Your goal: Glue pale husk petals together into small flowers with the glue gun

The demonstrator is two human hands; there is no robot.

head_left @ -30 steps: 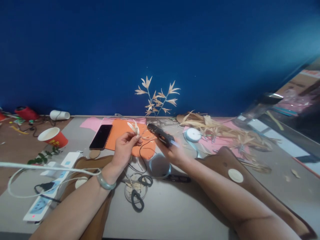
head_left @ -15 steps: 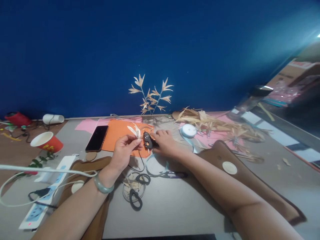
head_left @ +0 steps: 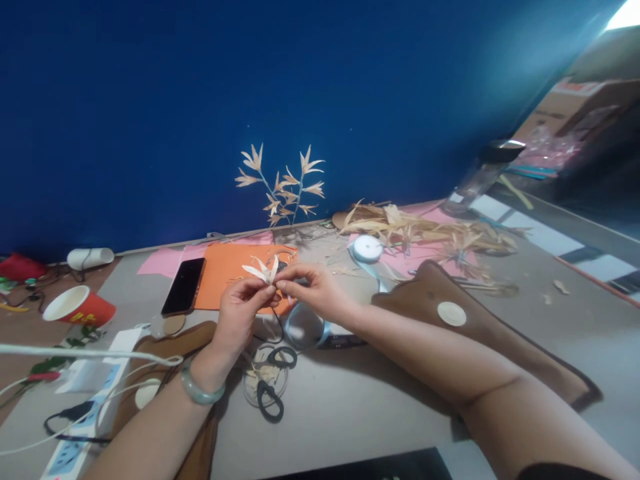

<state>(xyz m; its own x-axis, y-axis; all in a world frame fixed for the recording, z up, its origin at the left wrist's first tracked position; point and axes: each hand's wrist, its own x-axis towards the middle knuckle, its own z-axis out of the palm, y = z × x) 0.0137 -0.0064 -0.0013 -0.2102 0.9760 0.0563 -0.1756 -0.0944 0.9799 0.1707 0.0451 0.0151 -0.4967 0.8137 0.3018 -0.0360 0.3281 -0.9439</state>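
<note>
Over the orange sheet [head_left: 216, 280], my left hand [head_left: 243, 310] pinches the base of a small pale flower [head_left: 265, 270] with narrow, husk-like petals, pointing upward. My right hand [head_left: 320, 290] has come in from the right, thumb and forefinger closed at the same base; the exact grip point is hidden between the fingertips. A dark object [head_left: 282, 265] lies just behind the right fingers, mostly covered. Below the hands rest scissors [head_left: 270, 400] with black handles and a loop of pale blue ribbon [head_left: 306, 327]. Behind stands a branched stem of similar flowers [head_left: 287, 187].
A phone [head_left: 183, 287], red paper cup [head_left: 80, 307] and power strip [head_left: 75, 437] with cables lie left. At the right are a ribbon spool [head_left: 367, 249], dried husks [head_left: 425, 230] and a brown cushion-like piece [head_left: 480, 327] under my forearm. A blue wall [head_left: 150, 120] rises behind.
My right hand has left the black object on the orange sheet and moved left to the flower in my left hand. The camera view has shifted slightly right.
</note>
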